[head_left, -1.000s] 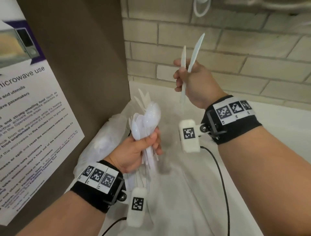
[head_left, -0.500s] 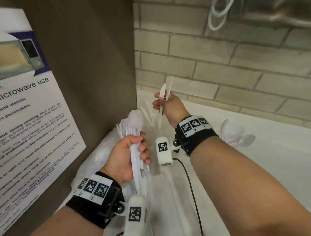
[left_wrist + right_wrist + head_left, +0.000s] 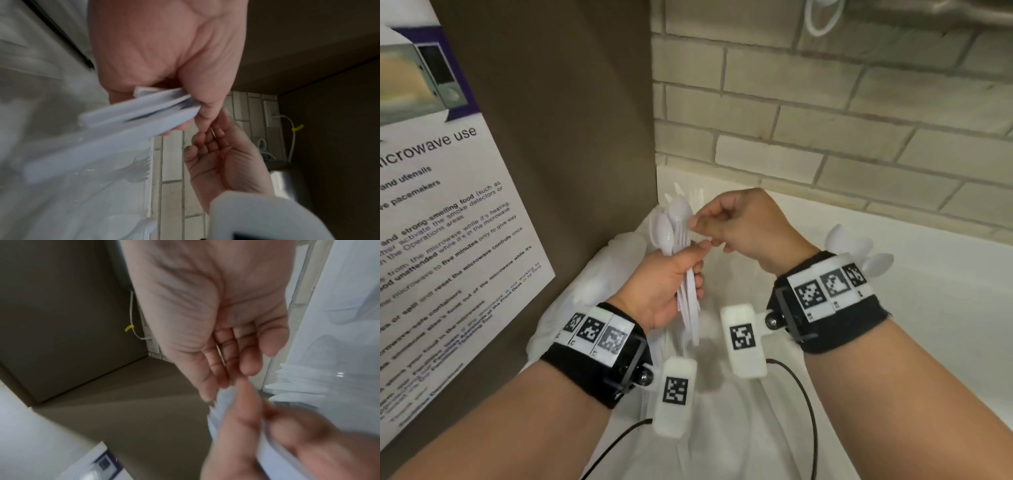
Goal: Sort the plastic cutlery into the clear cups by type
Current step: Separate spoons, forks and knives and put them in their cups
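Bundle of white plastic spoons and forks (image 3: 677, 240) sits upright in the left hand (image 3: 664, 284), grip curled tight round the handles, above a clear plastic bag (image 3: 722, 428) on the white counter (image 3: 945, 325). Right hand (image 3: 743, 226) reaches the bundle's heads, palm bare, fingers loosely bent, pinching nothing clear yet. Best imo: nip one fork by the neck w/ thumb + forefinger, draw straight up, left grip firm so the rest don't spill; spoon cup (image 3: 859, 250) waits behind the right wrist.

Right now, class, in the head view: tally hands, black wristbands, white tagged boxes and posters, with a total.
Hands: 2, left hand, right hand
Black wristbands: 2
White tagged boxes: 2
Poster: 1
Total: 7
The cutlery bundle in the left hand overlaps too much to count.
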`<act>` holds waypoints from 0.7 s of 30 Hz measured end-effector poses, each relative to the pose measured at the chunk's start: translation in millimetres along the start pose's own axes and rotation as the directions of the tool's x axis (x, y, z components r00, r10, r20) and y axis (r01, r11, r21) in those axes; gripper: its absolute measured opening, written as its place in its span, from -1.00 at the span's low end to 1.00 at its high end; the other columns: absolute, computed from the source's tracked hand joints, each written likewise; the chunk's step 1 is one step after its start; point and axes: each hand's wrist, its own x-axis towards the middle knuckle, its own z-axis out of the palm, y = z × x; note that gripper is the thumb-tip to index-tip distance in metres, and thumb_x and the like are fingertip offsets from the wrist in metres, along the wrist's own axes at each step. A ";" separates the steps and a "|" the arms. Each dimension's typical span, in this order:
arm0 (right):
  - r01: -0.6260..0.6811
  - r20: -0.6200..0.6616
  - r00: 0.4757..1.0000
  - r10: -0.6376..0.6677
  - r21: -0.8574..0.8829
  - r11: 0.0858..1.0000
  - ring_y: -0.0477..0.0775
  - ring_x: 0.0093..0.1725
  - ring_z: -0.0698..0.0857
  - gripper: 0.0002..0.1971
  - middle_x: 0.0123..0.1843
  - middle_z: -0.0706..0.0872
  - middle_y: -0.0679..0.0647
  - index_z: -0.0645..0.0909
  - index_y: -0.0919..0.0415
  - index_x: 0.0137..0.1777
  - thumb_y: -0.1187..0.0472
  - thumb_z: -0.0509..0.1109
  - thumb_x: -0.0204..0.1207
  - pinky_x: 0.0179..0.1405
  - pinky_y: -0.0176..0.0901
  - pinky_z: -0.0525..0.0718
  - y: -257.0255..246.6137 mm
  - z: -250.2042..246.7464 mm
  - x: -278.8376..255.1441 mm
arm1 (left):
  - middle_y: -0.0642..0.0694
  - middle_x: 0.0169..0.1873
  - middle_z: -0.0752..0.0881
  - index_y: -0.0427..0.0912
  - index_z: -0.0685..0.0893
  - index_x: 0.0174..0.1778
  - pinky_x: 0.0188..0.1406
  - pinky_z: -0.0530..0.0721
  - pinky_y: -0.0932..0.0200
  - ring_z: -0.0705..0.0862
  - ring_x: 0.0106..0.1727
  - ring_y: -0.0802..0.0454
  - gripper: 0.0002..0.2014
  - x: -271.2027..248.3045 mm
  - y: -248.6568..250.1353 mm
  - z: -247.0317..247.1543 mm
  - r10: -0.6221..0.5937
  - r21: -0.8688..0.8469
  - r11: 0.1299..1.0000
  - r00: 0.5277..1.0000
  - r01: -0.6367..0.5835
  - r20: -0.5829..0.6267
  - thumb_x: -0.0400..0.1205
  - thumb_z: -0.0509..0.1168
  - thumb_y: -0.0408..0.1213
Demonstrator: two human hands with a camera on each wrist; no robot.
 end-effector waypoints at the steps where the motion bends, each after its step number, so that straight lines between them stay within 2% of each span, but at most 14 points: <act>1: -0.024 0.011 1.000 0.024 0.002 1.000 -0.17 -0.48 0.64 -0.85 -0.40 0.74 0.02 0.77 0.24 -0.19 0.16 0.62 0.37 -0.50 -0.42 0.55 1.2 0.0 -4.2 | -0.04 -0.52 0.42 -0.13 0.62 -0.26 -0.59 0.45 0.25 0.41 -0.58 0.10 -0.88 -0.6 0.9 5.0 0.011 0.031 0.999 1.000 -0.012 0.014 0.55 0.43 -0.29; 3: -0.086 -0.002 0.996 0.086 0.026 0.996 -0.21 -0.48 0.64 -0.79 -0.39 0.74 0.00 0.76 0.27 -0.15 0.16 0.64 0.34 -0.46 -0.38 0.59 6.0 0.6 -8.3 | -0.03 -0.53 0.57 -0.20 0.68 -0.18 -0.61 0.51 0.31 0.52 -0.62 0.15 -0.96 -1.7 1.9 13.2 0.046 0.077 0.996 0.997 -0.050 0.056 0.54 0.42 -0.38; 4: -0.107 -0.011 0.994 0.107 0.039 0.994 -0.19 -0.45 0.65 -0.79 -0.38 0.72 0.00 0.74 0.28 -0.15 0.17 0.65 0.33 -0.42 -0.34 0.62 8.7 1.6 -9.3 | -0.03 -0.50 0.67 -0.24 0.70 -0.14 -0.56 0.58 0.32 0.61 -0.58 0.16 -0.94 -2.3 1.9 16.7 0.071 0.094 0.993 0.995 -0.078 0.075 0.52 0.43 -0.42; 7: -0.137 -0.017 0.990 0.141 0.133 0.982 -0.02 -0.31 0.65 -0.82 -0.32 0.64 0.06 0.62 0.19 -0.23 0.28 0.60 0.38 -0.31 -0.20 0.67 12.4 1.6 -11.8 | -0.09 -0.32 0.79 -0.24 0.76 -0.09 -0.19 0.66 0.16 0.74 -0.30 0.06 -0.71 0.4 -1.0 19.2 0.136 0.166 0.975 0.987 -0.149 0.089 0.29 0.54 -0.27; 8: -0.147 -0.022 0.988 0.153 0.171 0.974 0.01 -0.30 0.64 -0.81 -0.32 0.63 0.07 0.57 0.16 -0.25 0.29 0.58 0.42 -0.31 -0.17 0.66 13.0 0.5 -11.9 | -0.09 -0.33 0.79 -0.22 0.76 -0.11 -0.19 0.66 0.14 0.73 -0.29 0.05 -0.68 0.5 -0.9 19.4 0.134 0.190 0.970 0.987 -0.148 0.086 0.25 0.53 -0.21; 11: -0.163 -0.108 0.975 0.192 0.228 0.960 0.09 -0.30 0.68 -0.81 -0.26 0.68 0.10 0.47 0.13 -0.18 0.21 0.46 0.54 -0.32 -0.08 0.70 12.3 -5.2 -11.1 | -0.09 -0.50 0.65 -0.24 0.69 -0.17 -0.46 0.68 0.18 0.62 -0.47 0.04 -0.67 -0.3 1.6 19.5 0.083 0.205 0.974 0.995 -0.091 0.047 0.33 0.43 -0.05; 13: -0.148 -0.141 0.969 0.201 0.321 0.935 0.15 -0.28 0.74 -0.83 -0.23 0.73 0.13 0.41 0.13 -0.11 0.21 0.37 0.62 -0.23 0.03 0.78 10.2 -8.3 -10.4 | -0.13 -0.53 0.59 -0.27 0.66 -0.13 -0.50 0.69 0.16 0.62 -0.52 0.04 -0.55 -0.4 3.2 18.3 0.068 0.205 0.976 0.998 -0.069 0.015 0.40 0.33 0.12; 15: -0.125 -0.147 0.968 0.204 0.423 0.897 0.20 -0.30 0.76 -0.84 -0.21 0.71 0.17 0.34 0.12 -0.09 0.24 0.28 0.67 -0.17 0.12 0.81 7.0 -9.0 -9.8 | -0.13 -0.54 0.61 -0.28 0.68 -0.05 -0.49 0.69 0.14 0.63 -0.52 0.03 -0.47 0.5 2.9 17.3 0.056 0.194 0.979 0.998 -0.060 0.025 0.44 0.27 0.19; 19: -0.089 -0.222 0.954 0.203 0.434 0.896 0.27 -0.17 0.71 -0.86 -0.04 0.57 0.23 0.33 0.09 -0.09 0.23 0.23 0.69 -0.35 0.03 0.80 1.1 -9.6 -7.9 | -0.13 -0.49 0.61 -0.23 0.71 -0.16 -0.46 0.68 0.12 0.64 -0.49 -0.03 -0.65 -0.4 3.0 17.6 0.035 0.119 0.992 0.998 -0.040 0.047 0.56 0.31 0.03; 21: -0.039 -0.309 0.931 0.194 0.445 0.895 0.25 -0.28 0.70 -0.92 -0.07 0.52 0.14 0.33 0.12 -0.01 0.21 0.17 0.72 -0.43 0.01 0.79 -0.5 -13.9 -7.7 | -0.11 -0.45 0.60 -0.21 0.69 -0.21 -0.43 0.66 0.12 0.64 -0.47 -0.03 -0.74 1.2 2.4 16.5 0.042 0.094 0.994 0.998 -0.047 0.049 0.64 0.30 -0.08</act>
